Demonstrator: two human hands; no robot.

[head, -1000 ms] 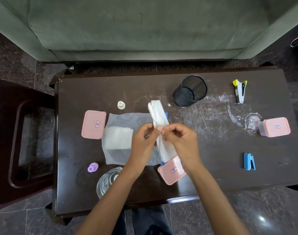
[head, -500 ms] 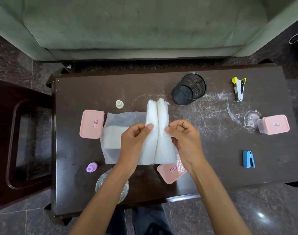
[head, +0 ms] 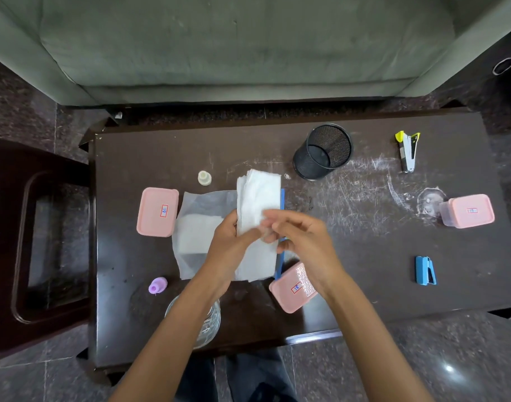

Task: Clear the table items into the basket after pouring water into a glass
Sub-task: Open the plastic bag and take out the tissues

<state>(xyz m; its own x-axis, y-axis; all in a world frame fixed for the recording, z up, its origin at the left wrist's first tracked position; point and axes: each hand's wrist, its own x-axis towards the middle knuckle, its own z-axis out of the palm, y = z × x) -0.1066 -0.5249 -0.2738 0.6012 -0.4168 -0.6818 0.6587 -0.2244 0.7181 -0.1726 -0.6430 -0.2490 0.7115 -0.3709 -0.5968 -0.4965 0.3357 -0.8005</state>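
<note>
A white folded tissue (head: pixel 258 198) stands lengthwise over the middle of the dark table (head: pixel 364 256). My left hand (head: pixel 234 245) grips its left edge. My right hand (head: pixel 300 242) is at its right edge, fingers blurred over the paper. A thinner tissue sheet (head: pixel 199 224) lies flat to the left. A black mesh basket (head: pixel 324 152) stands behind, tipped toward me. A clear glass (head: pixel 213 317) sits at the near edge, partly hidden by my left forearm. A blue strip (head: pixel 282 198) shows beside the tissue.
Pink lidded boxes lie at left (head: pixel 157 211), near centre (head: pixel 292 288) and far right (head: pixel 469 210). A purple cap (head: pixel 157 285), a cream cap (head: pixel 204 178), a yellow staple remover (head: pixel 408 152) and a blue stapler (head: pixel 425 270) are scattered about. A sofa (head: pixel 248 44) stands behind.
The tissue was spread open between both hands half a second ago; now it is folded back into one strip and my right hand has moved left over it.
</note>
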